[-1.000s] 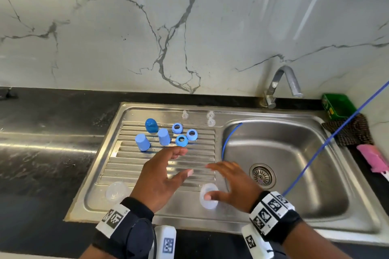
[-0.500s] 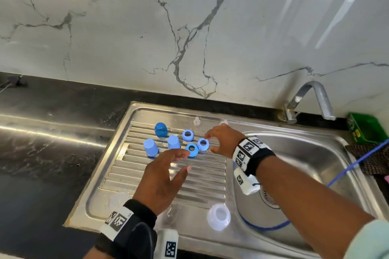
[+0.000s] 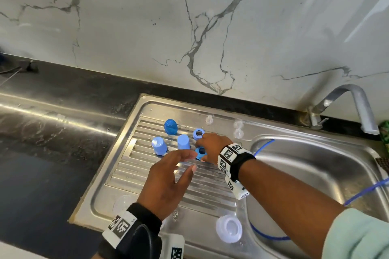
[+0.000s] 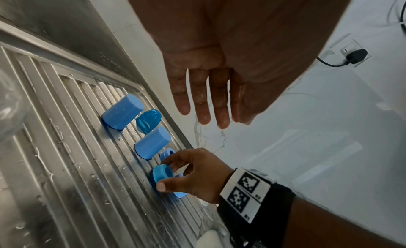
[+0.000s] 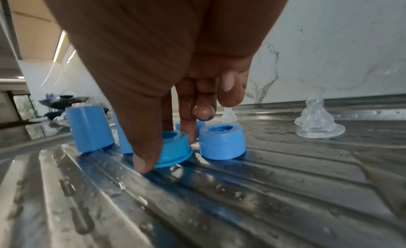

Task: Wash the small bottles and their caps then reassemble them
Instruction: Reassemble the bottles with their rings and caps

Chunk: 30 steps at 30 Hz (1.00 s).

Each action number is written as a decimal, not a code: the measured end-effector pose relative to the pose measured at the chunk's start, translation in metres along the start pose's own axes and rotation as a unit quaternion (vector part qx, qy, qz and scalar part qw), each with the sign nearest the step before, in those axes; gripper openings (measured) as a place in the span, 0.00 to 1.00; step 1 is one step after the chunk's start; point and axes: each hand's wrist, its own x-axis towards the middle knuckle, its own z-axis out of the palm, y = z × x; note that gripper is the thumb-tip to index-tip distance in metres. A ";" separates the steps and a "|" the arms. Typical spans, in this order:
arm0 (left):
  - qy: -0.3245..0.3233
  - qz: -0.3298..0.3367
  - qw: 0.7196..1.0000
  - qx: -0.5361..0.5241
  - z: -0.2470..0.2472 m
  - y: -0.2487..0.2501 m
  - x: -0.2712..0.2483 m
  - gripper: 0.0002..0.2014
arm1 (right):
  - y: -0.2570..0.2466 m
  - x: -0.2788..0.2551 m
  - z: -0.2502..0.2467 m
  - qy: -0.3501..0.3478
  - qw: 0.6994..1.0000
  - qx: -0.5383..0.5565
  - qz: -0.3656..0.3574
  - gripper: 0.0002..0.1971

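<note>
On the ribbed steel drainboard (image 3: 130,174) stand three blue caps (image 3: 160,148) (image 4: 123,111) and several blue collar rings (image 3: 198,133). My right hand (image 3: 207,149) (image 5: 162,147) pinches one blue ring (image 3: 201,152) (image 4: 162,173) (image 5: 173,147) between thumb and fingers; the ring still touches the drainboard. A second ring (image 5: 222,142) sits just right of it. My left hand (image 3: 168,178) (image 4: 206,104) hovers flat above the drainboard, fingers straight, holding nothing. Clear teats (image 3: 237,130) (image 5: 316,120) stand near the back rim. One clear small bottle (image 3: 229,228) stands at the front edge, another (image 3: 123,204) at the front left.
The sink basin (image 3: 328,174) lies to the right with a tap (image 3: 355,103) over it and a blue hose (image 3: 362,191) running into it. Black countertop (image 3: 52,143) extends left. A marble wall stands behind.
My right hand left the clear bottle at the front edge, reached back across the drainboard and closed its thumb and fingers on a blue ring. My left hand stayed hovering.
</note>
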 end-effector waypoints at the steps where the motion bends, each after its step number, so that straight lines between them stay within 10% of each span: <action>1: -0.002 0.004 1.000 0.003 0.001 0.001 0.000 0.12 | 0.000 -0.004 -0.002 0.008 1.000 0.017 0.002 0.21; 5: 0.001 0.020 1.000 0.012 0.003 0.005 -0.002 0.14 | 0.009 -0.041 -0.010 0.088 0.975 0.204 0.030 0.25; 10: 0.001 0.047 0.999 0.016 0.018 0.016 0.001 0.28 | 0.008 -0.101 -0.024 0.126 0.821 0.554 0.046 0.16; 18: -0.025 0.151 0.988 0.014 0.040 0.049 0.001 0.30 | 0.000 -0.157 -0.031 0.127 0.724 0.678 -0.014 0.16; 23: 0.009 0.165 0.986 -0.004 0.036 0.060 0.000 0.26 | -0.002 -0.174 -0.040 0.171 0.721 0.671 -0.007 0.19; 30: -0.068 -0.058 0.988 0.124 0.039 0.039 -0.001 0.21 | 0.027 -0.166 -0.035 0.213 0.747 0.613 0.145 0.11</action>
